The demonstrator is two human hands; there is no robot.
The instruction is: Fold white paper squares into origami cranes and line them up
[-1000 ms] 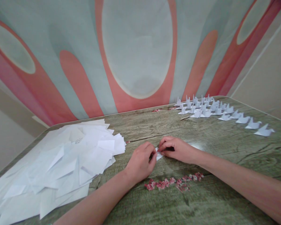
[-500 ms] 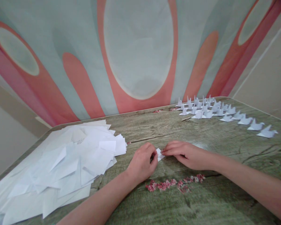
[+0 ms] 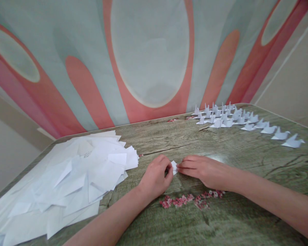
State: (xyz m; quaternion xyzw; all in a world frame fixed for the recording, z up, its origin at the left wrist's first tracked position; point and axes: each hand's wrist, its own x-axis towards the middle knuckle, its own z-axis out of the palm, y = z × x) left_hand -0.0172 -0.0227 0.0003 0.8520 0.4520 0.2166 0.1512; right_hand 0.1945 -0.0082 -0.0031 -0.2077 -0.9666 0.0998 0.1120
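A small folded piece of white paper (image 3: 174,167) sits between my hands at the middle of the wood-patterned table (image 3: 154,140). My left hand (image 3: 156,174) pinches its left side, thumb and forefinger curled together. From the right, my right hand (image 3: 199,169) presses its closed fingertips onto the paper's right edge. Part of the paper is hidden behind the fingers, so its full shape cannot be made out.
A broad heap of white paper sheets (image 3: 97,164) covers the table's left side. Several folded paper cranes (image 3: 247,127) stand in rows at the back right. Pink printed blossoms (image 3: 179,200) mark the tabletop near me. Behind rises a patterned wall (image 3: 151,51).
My right hand's fingers have drawn closer together at the paper's right edge, and its wrist sits slightly lower. My left hand keeps its pinch in nearly the same place.
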